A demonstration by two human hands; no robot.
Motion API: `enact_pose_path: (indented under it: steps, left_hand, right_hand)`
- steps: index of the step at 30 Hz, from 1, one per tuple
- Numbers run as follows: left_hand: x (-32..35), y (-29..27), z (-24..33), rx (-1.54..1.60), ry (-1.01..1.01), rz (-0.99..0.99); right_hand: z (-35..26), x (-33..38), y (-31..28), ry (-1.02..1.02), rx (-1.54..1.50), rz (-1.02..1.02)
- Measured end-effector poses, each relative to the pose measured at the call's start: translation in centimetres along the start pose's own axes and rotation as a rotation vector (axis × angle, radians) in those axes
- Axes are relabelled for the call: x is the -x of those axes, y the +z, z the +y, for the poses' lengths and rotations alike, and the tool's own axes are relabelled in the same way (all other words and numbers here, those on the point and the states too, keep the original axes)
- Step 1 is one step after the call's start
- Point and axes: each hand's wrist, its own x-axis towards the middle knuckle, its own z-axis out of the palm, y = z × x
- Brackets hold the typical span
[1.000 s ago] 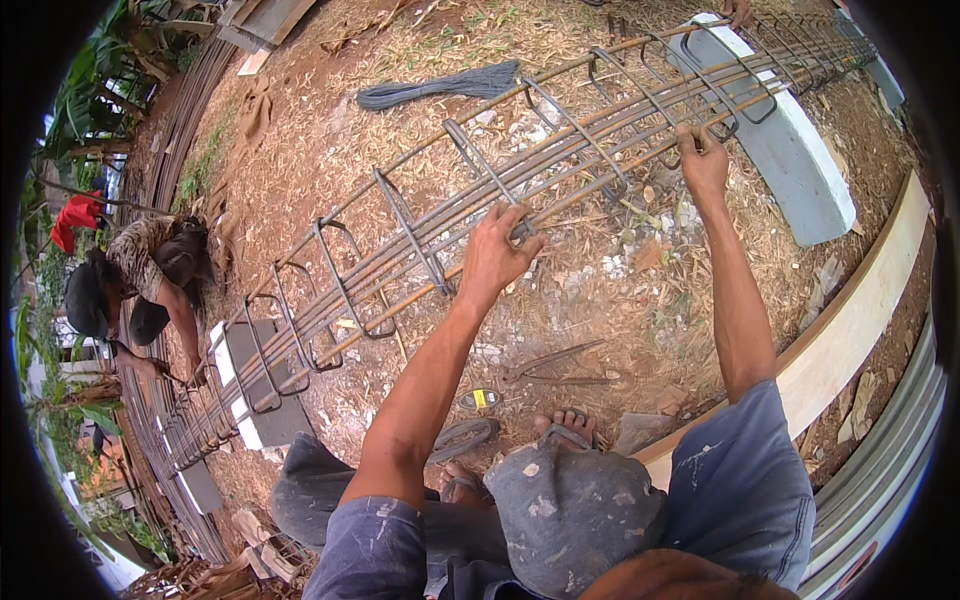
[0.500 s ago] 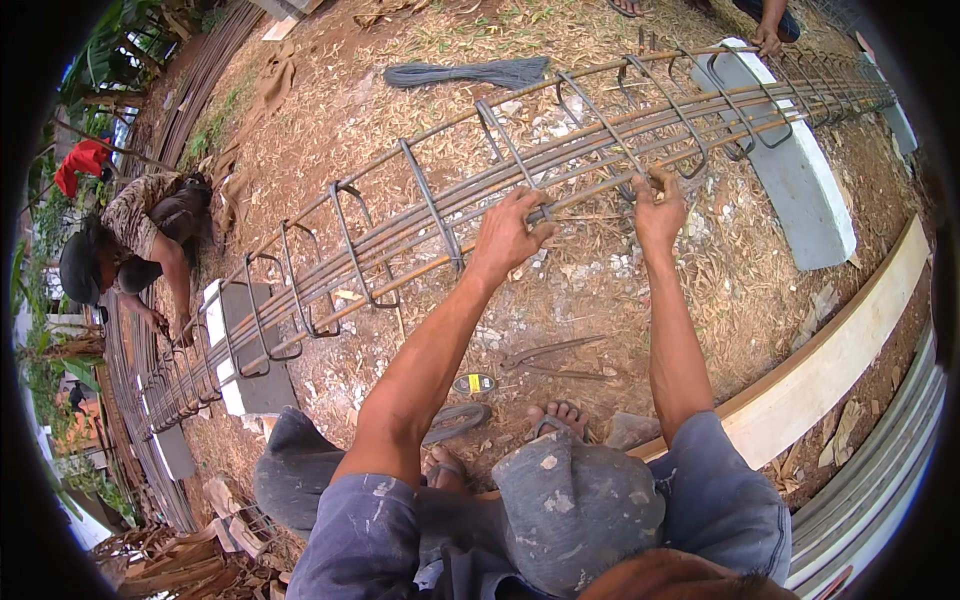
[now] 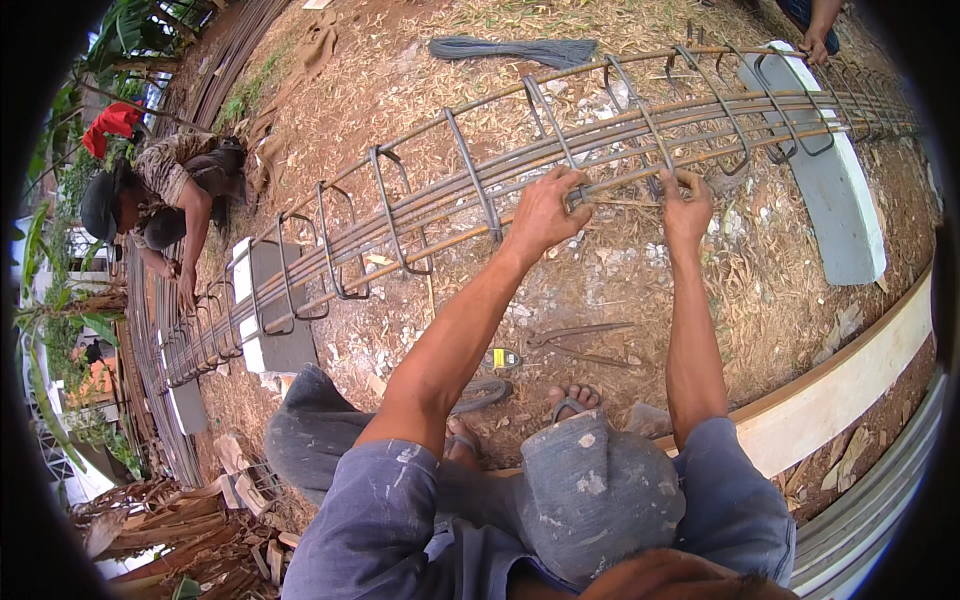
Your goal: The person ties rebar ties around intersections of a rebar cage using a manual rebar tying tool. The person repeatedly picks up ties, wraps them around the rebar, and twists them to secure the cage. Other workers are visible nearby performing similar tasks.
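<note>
A long cage of steel reinforcing bars with bent square stirrups runs from the lower left to the upper right in front of me. My left hand has its fingers closed round the near lower end of one stirrup, against the lower near bar. Right of it, my right hand pinches the near end of the neighbouring stirrup by the same bar. Both forearms reach up and forward, apart from each other. The fingertips are partly hidden behind the steel.
Long-handled pincers, a tape measure and a wire coil lie near my feet. Pale blocks support the cage. A wire bundle lies beyond. One co-worker crouches left; another's hand touches the cage's far right.
The whole view has shifted, so the cage and ground appear farther right and slightly lower. Both my hands stay at the same stirrups. The left co-worker's hands have moved slightly at the cage.
</note>
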Motion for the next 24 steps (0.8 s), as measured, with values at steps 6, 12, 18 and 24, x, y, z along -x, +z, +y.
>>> enact_pose_path:
  steps: [6,12,18,24]
  left_hand:
    - [0.9,0.0,0.6,-0.071,0.057,0.074]
    - [1.2,-0.2,0.0,-0.036,0.087,0.066]
    - [4.4,-1.1,-0.5,-0.262,-0.106,0.481]
    - [5.9,-6.6,-1.4,-0.300,-0.697,0.274]
  right_hand:
    - [-1.7,5.5,-2.5,0.432,-0.998,-0.552]
    - [-3.9,13.2,-5.5,0.830,-1.309,-0.506]
    - [-3.9,15.7,-5.6,0.919,-0.978,-0.325]
    - [-2.9,15.1,-4.0,0.890,-0.915,-0.518]
